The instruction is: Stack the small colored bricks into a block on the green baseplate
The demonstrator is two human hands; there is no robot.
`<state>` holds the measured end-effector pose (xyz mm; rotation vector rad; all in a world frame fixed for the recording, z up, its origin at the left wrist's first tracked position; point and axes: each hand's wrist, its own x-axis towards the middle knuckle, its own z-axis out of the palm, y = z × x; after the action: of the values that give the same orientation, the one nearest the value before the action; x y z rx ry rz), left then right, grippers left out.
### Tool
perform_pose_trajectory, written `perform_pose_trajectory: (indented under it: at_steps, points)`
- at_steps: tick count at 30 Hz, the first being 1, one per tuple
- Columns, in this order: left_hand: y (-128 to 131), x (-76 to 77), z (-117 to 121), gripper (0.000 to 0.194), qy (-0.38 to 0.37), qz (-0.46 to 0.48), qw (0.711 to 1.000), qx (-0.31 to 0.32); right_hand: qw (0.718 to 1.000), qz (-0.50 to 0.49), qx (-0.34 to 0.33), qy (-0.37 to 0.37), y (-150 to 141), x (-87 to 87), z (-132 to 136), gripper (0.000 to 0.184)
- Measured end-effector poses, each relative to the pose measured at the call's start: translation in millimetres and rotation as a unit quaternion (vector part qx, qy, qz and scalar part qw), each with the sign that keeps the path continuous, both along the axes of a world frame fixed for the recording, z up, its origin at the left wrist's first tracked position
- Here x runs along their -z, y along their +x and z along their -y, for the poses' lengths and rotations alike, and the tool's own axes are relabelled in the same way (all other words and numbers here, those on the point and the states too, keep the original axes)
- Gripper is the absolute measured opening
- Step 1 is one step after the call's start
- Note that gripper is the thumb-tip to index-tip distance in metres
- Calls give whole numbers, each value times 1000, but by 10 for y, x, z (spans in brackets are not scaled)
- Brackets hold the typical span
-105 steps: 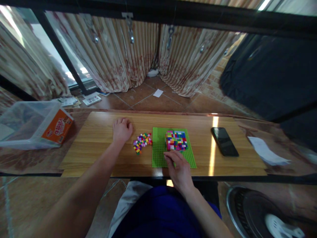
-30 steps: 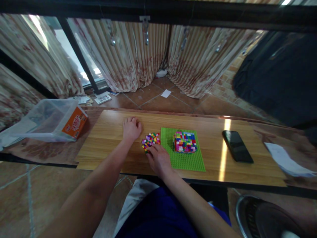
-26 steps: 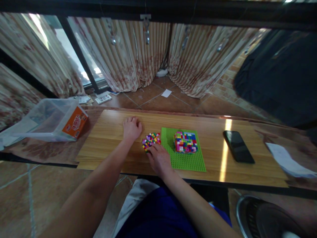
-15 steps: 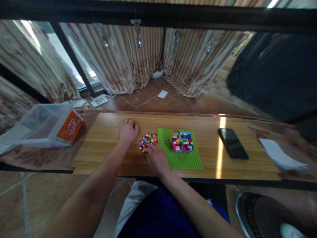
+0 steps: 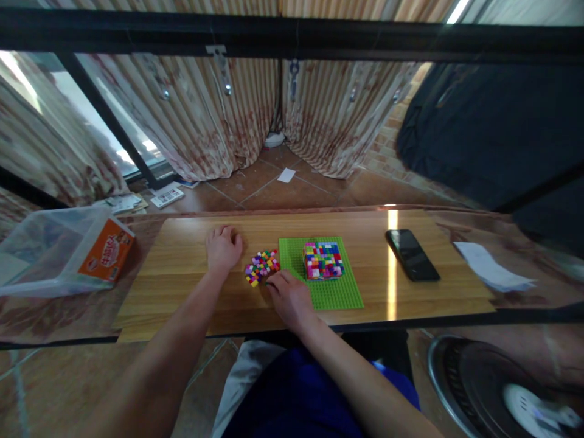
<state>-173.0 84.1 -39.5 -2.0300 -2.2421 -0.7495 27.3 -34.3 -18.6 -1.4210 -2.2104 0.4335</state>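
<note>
My left hand (image 5: pixel 223 248) rests palm down on the wooden board, fingers slightly bent and thumb apart, holding nothing that shows. To its right lies a loose pile of small colourful building bricks (image 5: pixel 261 266). My right hand (image 5: pixel 292 298) is at the pile's right side, over the near left edge of a green baseplate (image 5: pixel 349 295). Its thumb and forefinger are pinched together on a tiny dark green brick (image 5: pixel 267 283), barely visible at the fingertips. On the baseplate stands a block built of many multicoloured bricks (image 5: pixel 323 261), just beyond my right hand.
A black phone (image 5: pixel 413 254) and white papers (image 5: pixel 493 266) lie to the right. At the left stands a clear plastic box (image 5: pixel 50 249) with an orange label. The wooden board (image 5: pixel 182 243) ends close to my lap. A round fan-like object (image 5: pixel 483 377) sits below right.
My right hand has drawn back from the brick pile towards the baseplate, fingertips pinched. My left hand stays in place on the board. The whole view has shifted and tilted slightly.
</note>
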Motion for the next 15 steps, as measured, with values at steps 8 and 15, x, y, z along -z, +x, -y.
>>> perform_pose_trajectory:
  at_steps: [8,15]
  points:
    - [-8,1,-2,31,10,-5,1000,5,997,74,9,19,-2,49,-65,16]
    - [-9,2,-1,33,-2,-16,1000,2,997,75,15,21,10,57,-67,15]
